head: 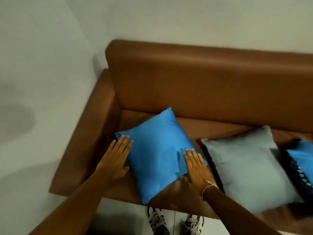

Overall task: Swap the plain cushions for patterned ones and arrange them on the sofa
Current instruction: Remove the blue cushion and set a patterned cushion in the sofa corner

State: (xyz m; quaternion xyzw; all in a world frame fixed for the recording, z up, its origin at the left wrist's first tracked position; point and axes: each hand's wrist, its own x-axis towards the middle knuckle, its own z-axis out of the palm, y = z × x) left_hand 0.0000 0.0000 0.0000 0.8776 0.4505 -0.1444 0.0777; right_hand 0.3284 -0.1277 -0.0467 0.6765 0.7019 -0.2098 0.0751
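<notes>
Because the left hand [116,160] and right hand [196,165] lie flat and unclenched on either edge of the plain blue cushion [157,153] at the brown sofa [203,85] seat's front, pressing unevenly could tip it onto the floor.

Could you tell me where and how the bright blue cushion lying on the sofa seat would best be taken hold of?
Probably by its two opposite side edges, one from each side. The blue cushion lies flat and turned like a diamond on the sofa, and the left hand and right hand rest open by those edges. It looks soft, so pinching the edges should lift it evenly.
</notes>
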